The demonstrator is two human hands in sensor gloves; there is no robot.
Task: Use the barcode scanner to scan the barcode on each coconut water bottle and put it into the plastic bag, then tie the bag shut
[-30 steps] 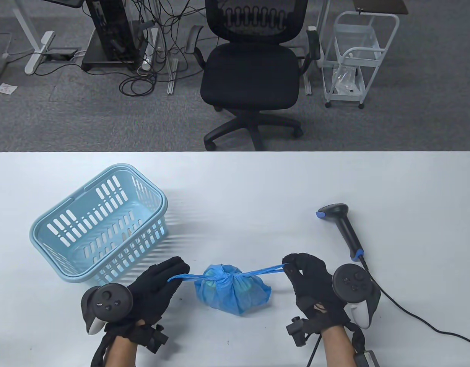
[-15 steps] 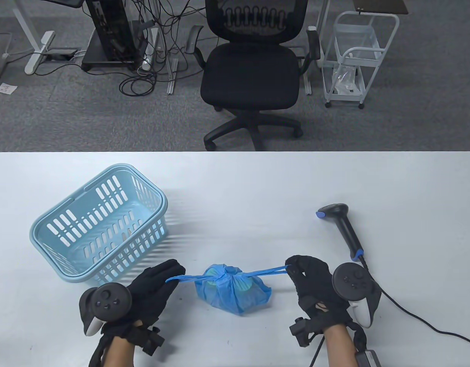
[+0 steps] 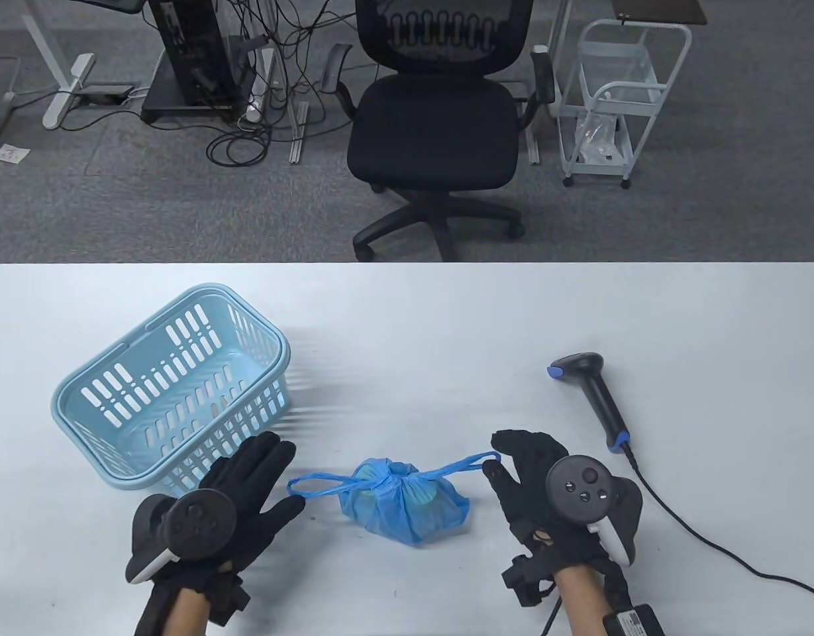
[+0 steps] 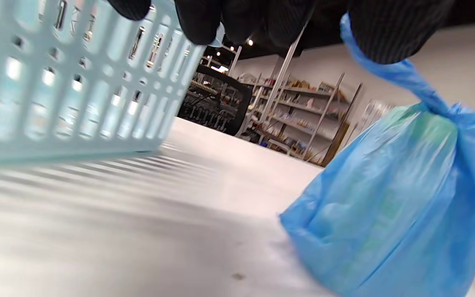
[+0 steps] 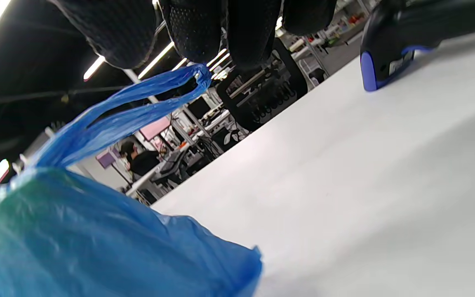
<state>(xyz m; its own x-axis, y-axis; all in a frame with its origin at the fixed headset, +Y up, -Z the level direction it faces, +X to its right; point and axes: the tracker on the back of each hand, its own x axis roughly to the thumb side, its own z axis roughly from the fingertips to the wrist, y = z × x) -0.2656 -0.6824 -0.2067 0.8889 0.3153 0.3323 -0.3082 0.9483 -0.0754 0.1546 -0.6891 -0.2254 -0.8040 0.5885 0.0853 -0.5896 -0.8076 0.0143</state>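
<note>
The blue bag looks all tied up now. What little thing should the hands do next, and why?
Probably draw both hands back off the handle loops. The blue bag sits knotted on the table, its loops slack. The left hand has straight fingers and grips nothing. The right hand looks relaxed, though the right wrist view shows a loop at its fingertips.

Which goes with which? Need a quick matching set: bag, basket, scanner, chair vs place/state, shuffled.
Things:
1. blue plastic bag
2. light blue basket
3. barcode scanner
4. black office chair

Places or states:
A. lying on the table, beyond the right hand
B. on the floor beyond the table
C. tilted on the table, beyond the left hand
D. knotted, between the two hands

Pairs: 1-D, 2-C, 3-A, 4-B
</note>
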